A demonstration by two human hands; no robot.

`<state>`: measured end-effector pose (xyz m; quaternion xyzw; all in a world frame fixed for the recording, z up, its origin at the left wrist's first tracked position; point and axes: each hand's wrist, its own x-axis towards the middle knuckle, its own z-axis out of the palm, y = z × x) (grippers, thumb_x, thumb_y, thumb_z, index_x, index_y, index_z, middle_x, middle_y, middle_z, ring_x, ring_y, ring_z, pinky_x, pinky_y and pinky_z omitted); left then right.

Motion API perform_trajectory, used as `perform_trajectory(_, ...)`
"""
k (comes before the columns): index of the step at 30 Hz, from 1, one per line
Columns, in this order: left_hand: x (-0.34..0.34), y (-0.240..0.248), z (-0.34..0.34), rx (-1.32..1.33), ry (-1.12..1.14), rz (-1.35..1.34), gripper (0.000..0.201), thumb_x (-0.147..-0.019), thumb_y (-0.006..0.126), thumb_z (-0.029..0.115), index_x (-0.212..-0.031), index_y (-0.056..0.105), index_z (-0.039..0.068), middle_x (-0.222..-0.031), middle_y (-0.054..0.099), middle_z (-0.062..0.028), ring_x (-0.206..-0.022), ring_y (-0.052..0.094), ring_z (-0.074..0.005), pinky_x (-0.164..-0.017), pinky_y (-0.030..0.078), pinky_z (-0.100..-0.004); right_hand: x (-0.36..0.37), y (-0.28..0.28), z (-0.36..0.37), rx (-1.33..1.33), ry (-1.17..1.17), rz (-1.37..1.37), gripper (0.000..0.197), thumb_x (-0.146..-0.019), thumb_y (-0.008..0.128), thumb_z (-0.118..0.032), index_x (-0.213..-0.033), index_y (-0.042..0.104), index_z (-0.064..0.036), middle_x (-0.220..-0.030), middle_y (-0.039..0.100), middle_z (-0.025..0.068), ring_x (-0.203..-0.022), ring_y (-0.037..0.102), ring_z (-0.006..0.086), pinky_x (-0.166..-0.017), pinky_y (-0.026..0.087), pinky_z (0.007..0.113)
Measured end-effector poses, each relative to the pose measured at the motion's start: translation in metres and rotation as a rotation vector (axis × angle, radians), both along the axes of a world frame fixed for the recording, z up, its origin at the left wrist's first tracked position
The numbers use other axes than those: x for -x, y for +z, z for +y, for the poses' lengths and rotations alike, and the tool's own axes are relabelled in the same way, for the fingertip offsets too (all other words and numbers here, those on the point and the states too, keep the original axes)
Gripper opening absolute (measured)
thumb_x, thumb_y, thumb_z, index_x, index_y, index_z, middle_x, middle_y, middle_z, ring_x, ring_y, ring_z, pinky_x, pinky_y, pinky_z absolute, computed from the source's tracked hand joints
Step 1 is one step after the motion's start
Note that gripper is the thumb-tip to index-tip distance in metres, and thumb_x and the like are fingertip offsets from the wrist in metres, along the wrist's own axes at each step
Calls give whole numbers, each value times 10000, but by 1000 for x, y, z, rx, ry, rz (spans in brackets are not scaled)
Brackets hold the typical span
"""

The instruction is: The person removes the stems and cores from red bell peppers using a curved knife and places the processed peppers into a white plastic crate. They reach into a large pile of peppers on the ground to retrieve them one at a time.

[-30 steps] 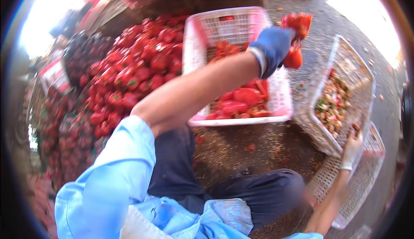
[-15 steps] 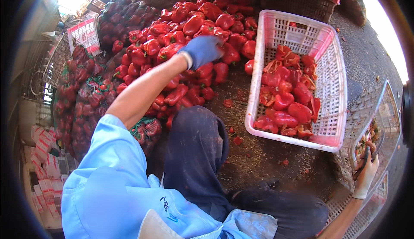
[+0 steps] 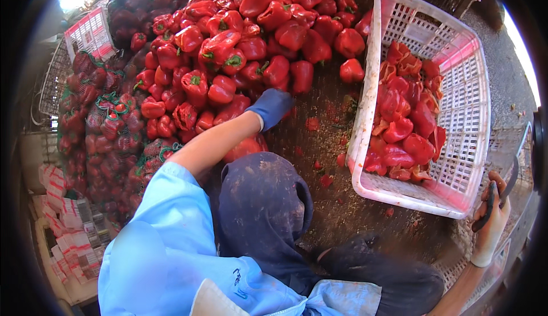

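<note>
My left hand (image 3: pixel 273 108), in a blue glove, reaches down at the near right edge of a heap of whole red bell peppers (image 3: pixel 274 16). Its fingers point away and are mostly hidden, so their grip does not show. At the far right, the bare-looking fingers of my right hand (image 3: pixel 492 225) are closed round the dark handle of a knife (image 3: pixel 510 178), whose curved blade points up. Between my hands stands a white and pink plastic crate (image 3: pixel 365 162), partly filled with opened red pepper pieces (image 3: pixel 402 125).
Mesh sacks of red peppers (image 3: pixel 108 139) line the left side. Another crate (image 3: pixel 91 33) stands behind them. Stacked pink and white packets (image 3: pixel 71 225) lie at the lower left. Seeds and red scraps (image 3: pixel 326 180) litter the dark floor. A further crate (image 3: pixel 502 139) stands at far right.
My left hand has come down nearer to my knee, from over the heap to its near edge. The knife in my right hand has risen, its blade now upright. The whole view has shifted.
</note>
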<state>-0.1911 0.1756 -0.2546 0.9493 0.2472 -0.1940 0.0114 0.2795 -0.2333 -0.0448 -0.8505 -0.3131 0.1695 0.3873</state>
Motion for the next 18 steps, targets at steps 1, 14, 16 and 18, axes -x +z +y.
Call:
perform_trajectory(1, 2, -14, 4, -15, -34, -1, 249, -914, 626, 142, -1097, 794, 126, -999, 774, -126, -942, 746, -366, -770, 584, -494, 9, 5, 11, -1, -66, 96, 342, -1118, 556, -257, -1367, 639, -37, -783, 503, -47, -450, 414, 7, -367, 282, 212)
perform_trajectory(14, -42, -53, -6, -84, -193, 454, 228, -953, 652, 210, -1085, 836, 178, -1063, 812, -58, -1000, 779, -258, -737, 567, -404, 2, -13, -5, 147, 235, -57, 506, -1011, 520, 128, -1432, 603, -141, -1284, 675, 84, -849, 555, 172, -726, 507, 293)
perform_trajectory(16, -40, -50, -6, -91, -177, 423, 230, -962, 643, 208, -1086, 834, 175, -1054, 812, -65, -984, 783, -262, -729, 572, -404, 11, -10, 4, 69, 127, 50, 385, -1040, 563, -3, -1408, 628, -96, -1104, 637, 35, -735, 510, 104, -620, 431, 253)
perform_trajectory(18, -37, -56, -9, -126, -159, 391, 232, -972, 631, 205, -1082, 833, 172, -1038, 813, -72, -960, 787, -268, -715, 576, -403, 26, -3, 12, -6, -43, 238, 338, -1076, 585, -155, -1393, 642, -51, -919, 560, -19, -599, 451, 34, -507, 342, 214)
